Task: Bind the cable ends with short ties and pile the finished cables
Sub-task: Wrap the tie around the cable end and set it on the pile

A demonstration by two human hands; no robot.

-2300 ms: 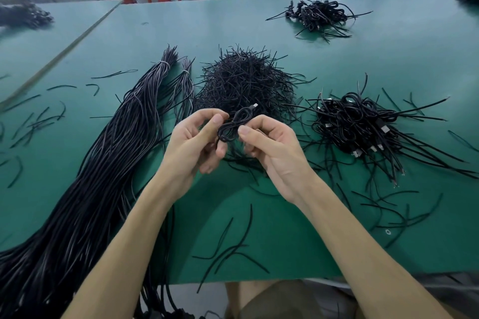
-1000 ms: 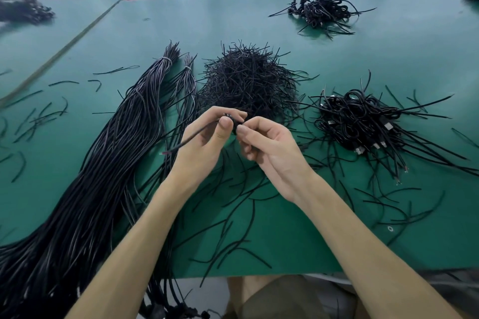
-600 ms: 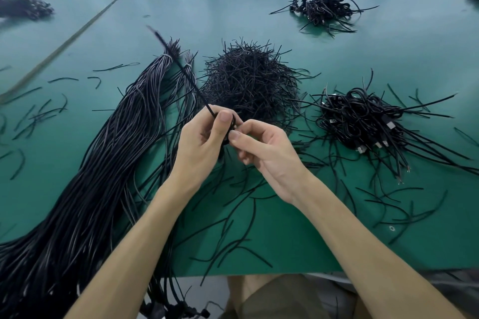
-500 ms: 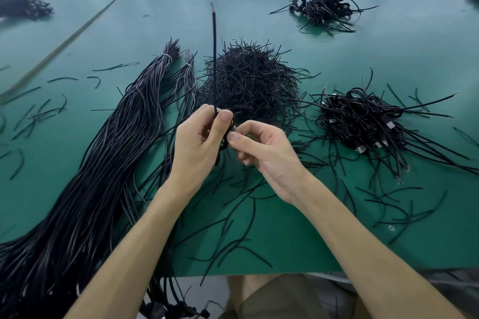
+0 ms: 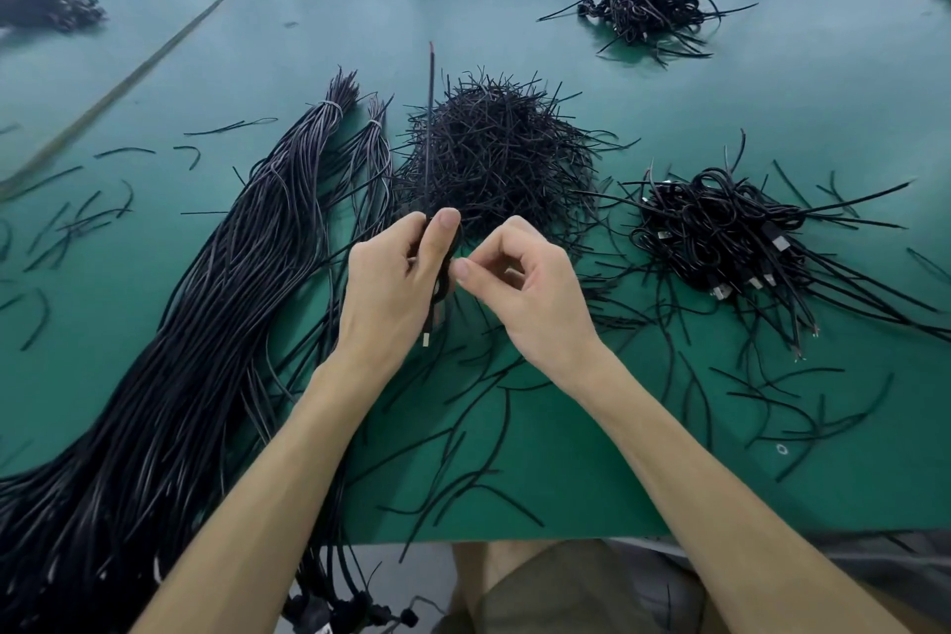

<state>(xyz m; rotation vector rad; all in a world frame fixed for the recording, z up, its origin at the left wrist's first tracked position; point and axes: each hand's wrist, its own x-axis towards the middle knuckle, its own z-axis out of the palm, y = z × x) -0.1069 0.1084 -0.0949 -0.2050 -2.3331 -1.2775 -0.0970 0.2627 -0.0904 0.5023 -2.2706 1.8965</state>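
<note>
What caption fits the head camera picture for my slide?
Left hand grips a looped black cable, right hand curled beside it over a green table.

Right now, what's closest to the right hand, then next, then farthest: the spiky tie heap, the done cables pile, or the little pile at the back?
1. Tie heap, just ahead of the right hand.
2. Finished cable pile, off to its right.
3. Small back pile, far off at the back.
</note>
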